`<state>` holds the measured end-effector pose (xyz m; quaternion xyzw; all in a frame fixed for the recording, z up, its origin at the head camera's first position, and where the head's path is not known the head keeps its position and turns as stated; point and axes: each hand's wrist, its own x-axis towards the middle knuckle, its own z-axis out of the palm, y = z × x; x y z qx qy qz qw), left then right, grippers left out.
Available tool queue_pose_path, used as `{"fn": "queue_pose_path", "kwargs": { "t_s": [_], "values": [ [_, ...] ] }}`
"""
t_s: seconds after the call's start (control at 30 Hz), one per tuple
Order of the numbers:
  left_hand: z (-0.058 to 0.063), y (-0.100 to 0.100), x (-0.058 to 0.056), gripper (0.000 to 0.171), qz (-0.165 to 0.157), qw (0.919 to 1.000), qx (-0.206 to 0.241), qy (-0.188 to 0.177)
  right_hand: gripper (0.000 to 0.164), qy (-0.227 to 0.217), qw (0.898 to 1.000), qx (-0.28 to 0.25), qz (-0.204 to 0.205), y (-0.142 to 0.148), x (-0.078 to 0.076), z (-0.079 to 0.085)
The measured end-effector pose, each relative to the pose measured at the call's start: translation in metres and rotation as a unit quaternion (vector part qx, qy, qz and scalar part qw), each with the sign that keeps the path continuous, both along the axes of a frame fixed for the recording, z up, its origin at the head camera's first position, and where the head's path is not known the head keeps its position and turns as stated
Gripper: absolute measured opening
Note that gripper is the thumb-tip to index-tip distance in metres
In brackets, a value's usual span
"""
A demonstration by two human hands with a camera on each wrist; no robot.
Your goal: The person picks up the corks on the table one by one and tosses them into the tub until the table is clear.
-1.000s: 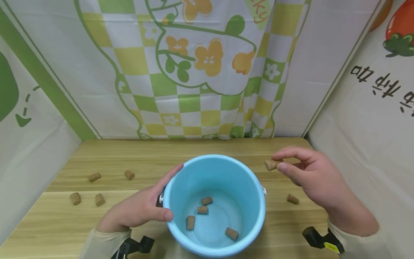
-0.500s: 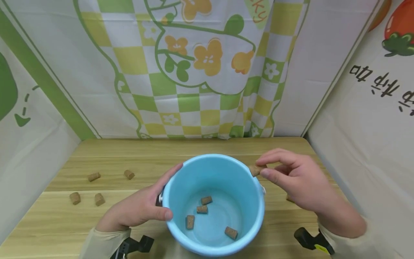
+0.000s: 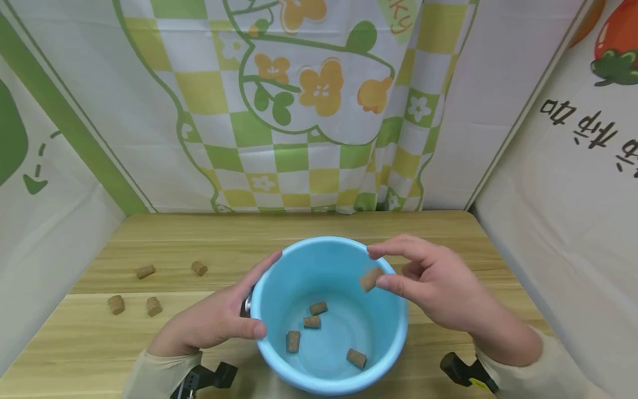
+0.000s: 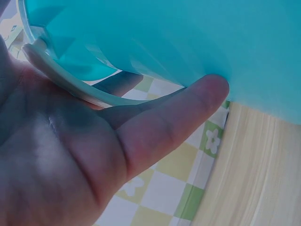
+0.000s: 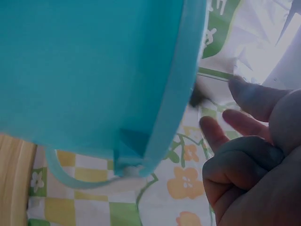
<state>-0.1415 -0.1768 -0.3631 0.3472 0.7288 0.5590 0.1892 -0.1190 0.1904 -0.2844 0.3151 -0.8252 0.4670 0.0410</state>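
Observation:
A light blue bucket (image 3: 329,385) stands on the table with several corks on its floor, one of them a cork (image 3: 356,358) at the front right. My left hand (image 3: 219,318) holds the bucket's left side, thumb over the rim; the left wrist view shows its fingers stretched along the outer wall. Over the right rim, my right hand (image 3: 438,282) has thumb and forefinger spread apart. A falling cork (image 3: 370,279) is just off its thumb tip, inside the bucket's mouth. The right wrist view shows that cork (image 5: 201,94) as a dark blur, apart from the fingers.
Several corks lie on the table left of the bucket, among them a cork (image 3: 116,305) and another cork (image 3: 199,268). A patterned curtain (image 3: 309,166) hangs behind the wooden table (image 3: 249,227). The bucket's handle (image 5: 75,181) hangs down outside.
My right hand has carried the pinched cork leftward over the bucket's rim and let go of it. The cork on the right of the table is now hidden behind that hand. My left hand has stayed put.

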Motion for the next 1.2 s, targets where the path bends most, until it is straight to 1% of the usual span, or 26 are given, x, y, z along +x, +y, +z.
{"fn": "queue_pose_path", "kwargs": {
  "t_s": [0.1, 0.2, 0.37, 0.57, 0.73, 0.93, 1.03, 1.2],
  "values": [
    [0.000, 0.000, 0.000, 0.101, 0.003, 1.0000, -0.005, 0.007, 0.047, -0.005, 0.999, 0.035, -0.012, 0.000, 0.000, -0.003],
    [0.000, 0.000, -0.001, 0.101, 0.002, 0.9999, -0.004, 0.011, 0.051, -0.014, 0.999, 0.043, -0.025, 0.002, 0.000, -0.005],
    [0.000, 0.001, -0.001, 0.101, -0.002, 1.0000, 0.002, 0.006, 0.048, -0.017, 0.998, 0.040, -0.046, 0.007, -0.001, -0.005],
    [0.000, 0.001, -0.001, 0.101, -0.006, 0.9999, 0.009, -0.008, 0.045, -0.020, 0.998, 0.026, -0.059, 0.012, -0.001, -0.007],
    [0.000, 0.000, 0.000, 0.102, -0.005, 0.9999, 0.009, -0.005, 0.045, -0.052, 0.996, 0.017, -0.074, 0.017, -0.002, -0.008],
    [-0.001, 0.001, -0.001, 0.101, -0.009, 0.9997, 0.016, -0.013, 0.043, -0.084, 0.992, 0.011, -0.095, 0.024, -0.005, -0.009],
    [-0.001, 0.000, -0.001, 0.101, -0.007, 0.9999, 0.011, -0.005, 0.042, -0.109, 0.988, 0.000, -0.108, 0.030, -0.008, -0.010],
    [-0.001, 0.000, -0.001, 0.101, -0.001, 0.9999, 0.000, 0.011, 0.041, -0.110, 0.986, -0.009, -0.124, 0.043, -0.017, -0.018]
  ]
}}
